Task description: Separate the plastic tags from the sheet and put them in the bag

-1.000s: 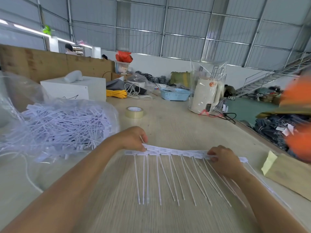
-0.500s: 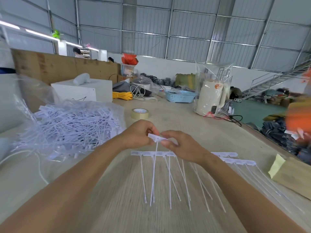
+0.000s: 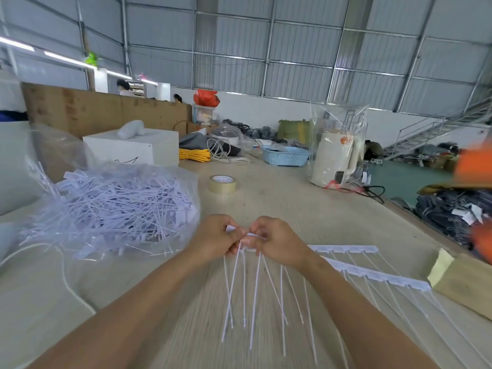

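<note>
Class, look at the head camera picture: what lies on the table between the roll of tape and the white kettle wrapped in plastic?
Nothing: in the head view the stretch of table between the roll of tape and the kettle is bare wood.

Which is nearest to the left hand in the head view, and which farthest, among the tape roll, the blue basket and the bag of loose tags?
From the left hand:
1. Bag of loose tags, just to its left.
2. Tape roll, beyond it on the table.
3. Blue basket, far back, to the right.

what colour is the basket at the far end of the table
Light blue, with a perforated wall; the basket shows in the head view.
</note>
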